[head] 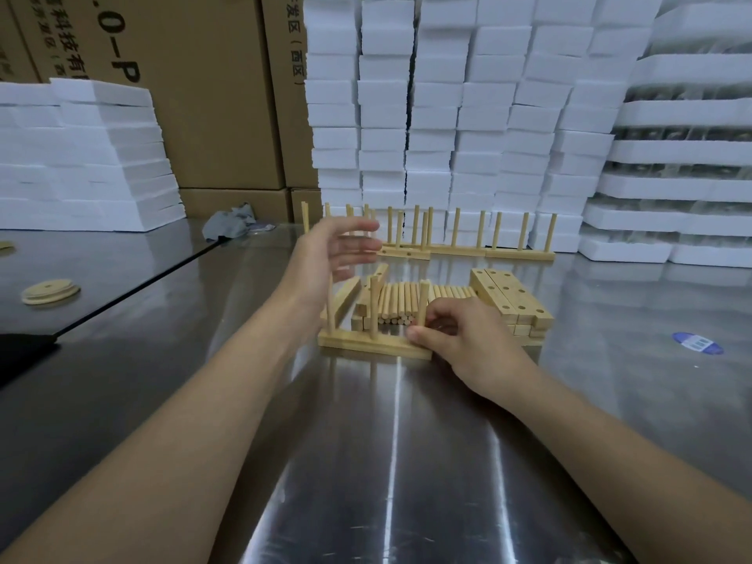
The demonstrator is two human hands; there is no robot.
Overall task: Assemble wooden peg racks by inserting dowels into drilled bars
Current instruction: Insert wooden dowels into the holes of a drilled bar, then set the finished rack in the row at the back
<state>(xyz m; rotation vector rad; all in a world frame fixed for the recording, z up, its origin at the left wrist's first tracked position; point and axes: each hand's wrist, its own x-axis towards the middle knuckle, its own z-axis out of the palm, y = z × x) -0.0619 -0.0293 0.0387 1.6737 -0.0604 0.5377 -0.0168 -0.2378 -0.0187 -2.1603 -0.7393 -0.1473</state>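
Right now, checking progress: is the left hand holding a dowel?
No, the left hand hovers open above the bar; only the right hand grips a dowel.

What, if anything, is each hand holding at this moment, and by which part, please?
The right hand pinches the rightmost dowel low down, just above the bar. The left hand is open, raised, and holds nothing.

Head-worn view, forward and down.
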